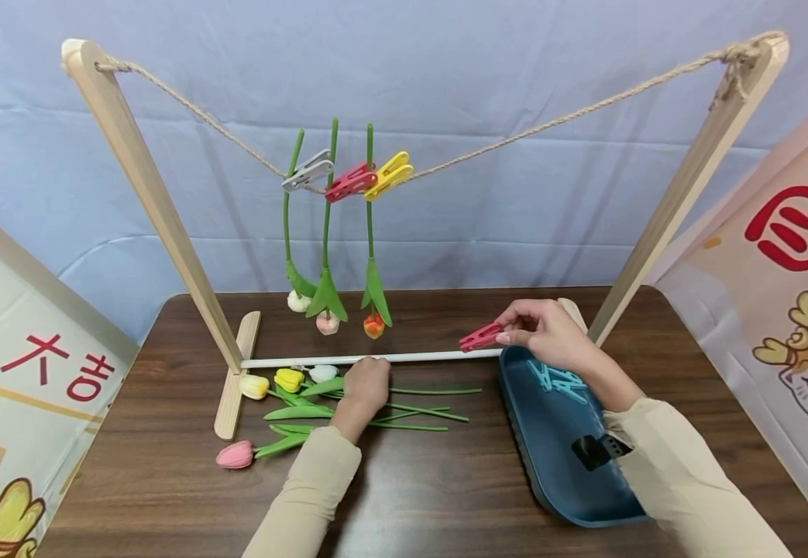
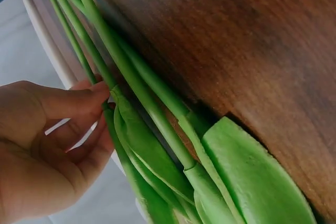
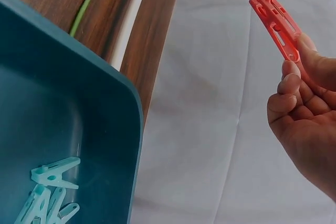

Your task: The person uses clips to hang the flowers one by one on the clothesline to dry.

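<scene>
My left hand (image 1: 366, 386) pinches a green artificial tulip stem (image 2: 86, 69) between thumb and fingers, among several tulips lying on the table. Which bloom belongs to that stem I cannot tell. Yellow (image 1: 289, 380), white (image 1: 323, 373) and pink (image 1: 235, 455) blooms lie to its left. In my right hand (image 1: 550, 332) is a red clothespin (image 1: 480, 338), held at one end above the far edge of the blue tray (image 1: 515, 434). Light-blue clothespins (image 1: 558, 381) lie inside the tray. Three tulips hang bloom-down from the rope (image 1: 557, 122), clipped by grey (image 1: 309, 170), red (image 1: 351, 182) and yellow (image 1: 389, 176) clothespins.
Two wooden posts (image 1: 159, 201) hold up the sagging rope. A white rod (image 1: 438, 356) runs low between their feet, behind the lying tulips. The brown table (image 1: 431, 496) backs onto a pale cloth (image 1: 487, 232). Printed panels (image 1: 780, 310) stand at both sides.
</scene>
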{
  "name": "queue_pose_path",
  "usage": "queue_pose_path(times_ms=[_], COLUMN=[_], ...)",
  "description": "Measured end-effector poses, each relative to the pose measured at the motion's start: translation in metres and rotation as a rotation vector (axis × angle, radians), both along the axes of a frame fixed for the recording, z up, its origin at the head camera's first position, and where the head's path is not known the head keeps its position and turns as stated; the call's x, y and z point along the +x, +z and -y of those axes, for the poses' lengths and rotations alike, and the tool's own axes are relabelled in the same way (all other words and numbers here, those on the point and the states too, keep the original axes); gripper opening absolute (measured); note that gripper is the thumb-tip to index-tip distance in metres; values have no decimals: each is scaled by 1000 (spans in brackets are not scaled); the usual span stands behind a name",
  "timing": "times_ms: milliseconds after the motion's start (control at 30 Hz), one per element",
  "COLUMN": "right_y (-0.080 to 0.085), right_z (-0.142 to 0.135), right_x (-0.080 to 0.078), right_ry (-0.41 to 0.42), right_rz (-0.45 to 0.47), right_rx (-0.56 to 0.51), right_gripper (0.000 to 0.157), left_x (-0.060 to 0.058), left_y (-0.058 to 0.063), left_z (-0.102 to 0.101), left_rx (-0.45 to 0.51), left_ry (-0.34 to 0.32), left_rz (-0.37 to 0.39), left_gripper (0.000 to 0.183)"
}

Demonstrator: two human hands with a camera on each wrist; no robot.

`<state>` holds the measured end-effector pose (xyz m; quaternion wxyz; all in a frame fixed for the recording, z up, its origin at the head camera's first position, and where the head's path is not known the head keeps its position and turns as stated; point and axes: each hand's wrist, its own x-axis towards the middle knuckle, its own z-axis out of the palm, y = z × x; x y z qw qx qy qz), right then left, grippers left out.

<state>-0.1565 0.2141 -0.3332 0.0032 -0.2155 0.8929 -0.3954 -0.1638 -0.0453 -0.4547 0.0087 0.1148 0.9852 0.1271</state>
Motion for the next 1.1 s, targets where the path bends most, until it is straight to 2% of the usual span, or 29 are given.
queue_pose_path(times_ms=[200,400,633,767,933,1100], right_y=[2,9,20,24,23,24], right_z=[-7,-17,-30,-35,-35,-33], right_x=[0,-1,-1,-2,-3,-5], right_ry=[-37,-59,-95,-112,-100,-85], right_rz=[-42,-61,-83,-81,-85,-92], right_rx=[41,24,51,73,87,98], right_gripper=[5,5,8,9,9,7], left_x=[6,14,21,21,21,20], left_y=[10,35,69,86,106,126], left_z=[5,13,24,27,27,25], left_rx=[73,153,245,318,399,465], left_ry=[-11,-23,-36,-22,-35,-41], left_rz=[-6,-52,-124,-185,-299,-368], left_gripper=[30,25,28,27,23,18])
